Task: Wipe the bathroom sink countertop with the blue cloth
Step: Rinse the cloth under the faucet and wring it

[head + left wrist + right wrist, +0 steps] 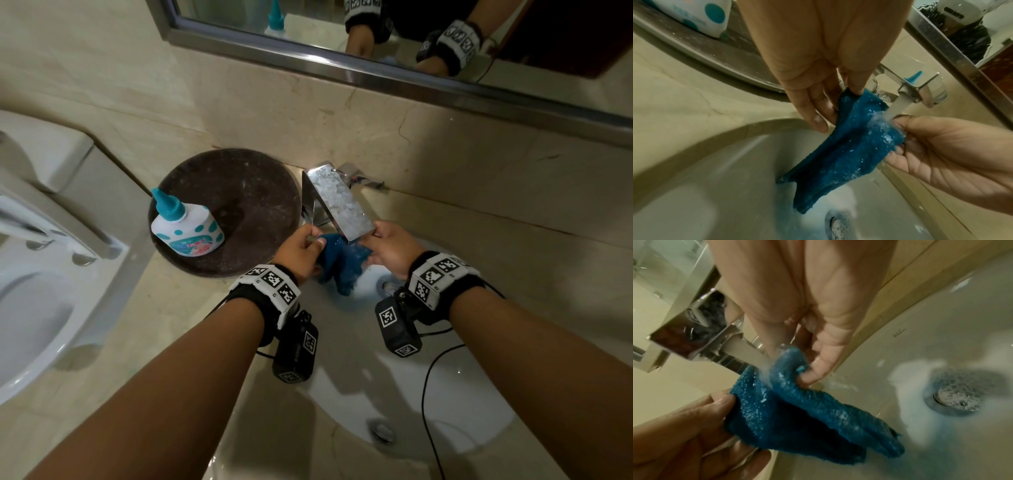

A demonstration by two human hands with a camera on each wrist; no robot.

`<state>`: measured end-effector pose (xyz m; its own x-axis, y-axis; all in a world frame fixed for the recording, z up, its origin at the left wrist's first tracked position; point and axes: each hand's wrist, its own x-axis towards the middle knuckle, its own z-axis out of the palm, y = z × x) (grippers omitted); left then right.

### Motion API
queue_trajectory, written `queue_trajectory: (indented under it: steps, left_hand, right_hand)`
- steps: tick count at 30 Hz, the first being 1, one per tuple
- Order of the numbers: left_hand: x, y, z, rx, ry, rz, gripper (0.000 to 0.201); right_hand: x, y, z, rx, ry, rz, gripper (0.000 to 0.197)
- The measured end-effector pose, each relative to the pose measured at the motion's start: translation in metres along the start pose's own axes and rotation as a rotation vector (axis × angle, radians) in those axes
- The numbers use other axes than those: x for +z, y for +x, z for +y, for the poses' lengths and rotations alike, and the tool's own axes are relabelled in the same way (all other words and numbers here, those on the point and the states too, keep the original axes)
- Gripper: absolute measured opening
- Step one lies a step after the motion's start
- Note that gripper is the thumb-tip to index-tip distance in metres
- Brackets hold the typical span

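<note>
We've got the soaked, crumpled blue cloth (343, 261) under the faucet (337, 200), left hand (298, 251) and right hand (394, 249) each pinching an edge.

I am standing in a bathroom: below me a white sink (462, 404) is set into a beige marble worktop (513, 246), with a chrome tap (337, 200) running water into it. A metal-framed mirror (342, 68) hangs on the stone wall above, and a white toilet (37, 274) sits just to my left.
</note>
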<state>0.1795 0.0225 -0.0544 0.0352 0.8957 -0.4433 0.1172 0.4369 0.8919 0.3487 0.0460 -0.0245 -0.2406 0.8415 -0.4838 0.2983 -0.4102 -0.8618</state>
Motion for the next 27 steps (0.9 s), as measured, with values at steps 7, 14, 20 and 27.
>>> queue_trajectory:
  steps: [7,14,20,27]
  left_hand:
    - [0.001,-0.002,0.001,0.000,0.014,-0.005,0.024]
    - [0.007,-0.001,0.005,-0.020,-0.018,0.012,0.023]
    - [0.017,0.001,0.010,-0.020,-0.070,0.004,0.022]
    - [0.024,0.002,0.011,-0.042,-0.040,-0.032,0.027]
  right_hand:
    - [-0.003,0.002,0.005,-0.002,-0.018,-0.008,0.016]
    - [-0.008,0.002,0.008,-0.005,-0.044,0.008,0.017]
    - [-0.016,-0.002,0.012,-0.038,-0.079,0.024,0.020]
    - [-0.026,0.000,0.020,-0.057,-0.088,0.049,0.018]
